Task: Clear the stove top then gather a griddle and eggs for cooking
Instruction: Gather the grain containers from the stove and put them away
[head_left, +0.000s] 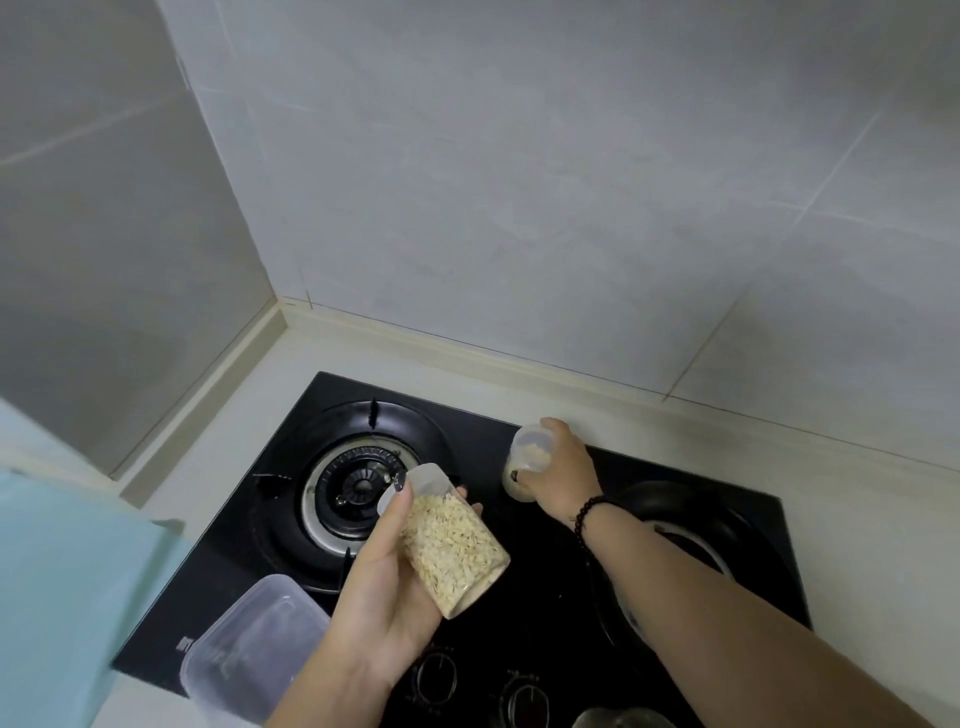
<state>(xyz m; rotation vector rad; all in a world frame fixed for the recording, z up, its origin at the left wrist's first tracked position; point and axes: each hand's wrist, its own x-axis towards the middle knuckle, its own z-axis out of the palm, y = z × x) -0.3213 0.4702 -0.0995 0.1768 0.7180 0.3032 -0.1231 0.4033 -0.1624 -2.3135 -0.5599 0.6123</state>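
Note:
A black glass gas stove top (540, 577) lies on the pale counter. My left hand (384, 587) grips a clear jar of oat flakes (449, 545), tilted and lifted above the stove's middle. My right hand (563, 473) grips a smaller clear jar (524, 462) with a pale lid near the stove's back edge, between the two burners. The left burner (358, 488) is uncovered. My right forearm partly hides the right burner (691, 540). No griddle or eggs are in view.
A clear plastic box (249, 644) sits on the stove's front left corner. Two control knobs (436, 675) are at the front edge. A light blue surface (62, 587) fills the left side. A metal rim (623, 719) shows at the bottom. Tiled walls stand behind.

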